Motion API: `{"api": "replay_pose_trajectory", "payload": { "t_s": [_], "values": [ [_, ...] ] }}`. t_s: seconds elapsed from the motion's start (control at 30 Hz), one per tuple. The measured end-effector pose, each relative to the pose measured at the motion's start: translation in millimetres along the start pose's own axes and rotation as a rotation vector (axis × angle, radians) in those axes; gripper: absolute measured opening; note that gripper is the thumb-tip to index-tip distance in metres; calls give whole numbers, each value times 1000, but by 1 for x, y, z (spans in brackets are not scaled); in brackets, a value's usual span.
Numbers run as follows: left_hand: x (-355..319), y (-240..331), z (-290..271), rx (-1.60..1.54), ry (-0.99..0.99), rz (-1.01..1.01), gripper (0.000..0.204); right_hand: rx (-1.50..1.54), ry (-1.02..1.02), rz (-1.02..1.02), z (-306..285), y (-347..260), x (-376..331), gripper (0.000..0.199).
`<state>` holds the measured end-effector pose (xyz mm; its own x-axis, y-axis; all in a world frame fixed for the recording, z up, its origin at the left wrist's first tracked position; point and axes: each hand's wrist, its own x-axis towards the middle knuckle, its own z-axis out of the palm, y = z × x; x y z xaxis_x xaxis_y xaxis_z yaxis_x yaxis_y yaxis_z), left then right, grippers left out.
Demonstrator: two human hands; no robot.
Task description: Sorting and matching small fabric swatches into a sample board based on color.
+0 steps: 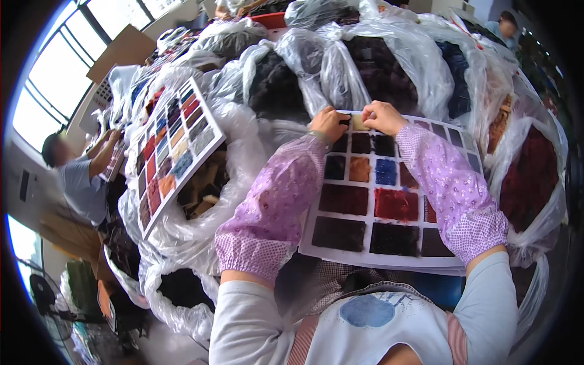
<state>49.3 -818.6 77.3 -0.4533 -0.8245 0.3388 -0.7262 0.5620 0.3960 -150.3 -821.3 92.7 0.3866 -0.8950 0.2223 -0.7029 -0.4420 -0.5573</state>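
A white sample board [340, 258] lies before me, covered with rows of fuzzy swatches in black, dark red, orange and blue. At its far edge my left hand [330, 124] is closed, fingertips bent down beside a small dark patch; what they grip is too small to make out. Just to the right, my right hand [384, 117] is closed in a pinch, its fingertips by a pale yellow swatch [359, 122]; whatever is in the pinch is hidden. Purple flowered sleeve covers [271, 188] wrap both forearms, which hide parts of the board.
A second swatch board [182, 146] leans on the bags at left. Clear plastic bags [316, 55] of dark fluffy fibre surround me; one at right holds dark red fibre [530, 176]. A person [82, 176] works at far left, another [502, 29] stands at far right.
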Motion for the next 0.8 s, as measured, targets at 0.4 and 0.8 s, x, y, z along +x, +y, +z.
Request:
{"api": "replay_pose_trajectory", "payload": {
  "t_s": [0.4, 0.8],
  "values": [
    [-183, 90, -151, -483, -160, 109, 36, 139, -98, 56, -7, -1, -8, 16],
    [-409, -73, -254, -248, 1164, -537, 34, -241, 71, -80, 2, 0, -13, 25]
  ]
}}
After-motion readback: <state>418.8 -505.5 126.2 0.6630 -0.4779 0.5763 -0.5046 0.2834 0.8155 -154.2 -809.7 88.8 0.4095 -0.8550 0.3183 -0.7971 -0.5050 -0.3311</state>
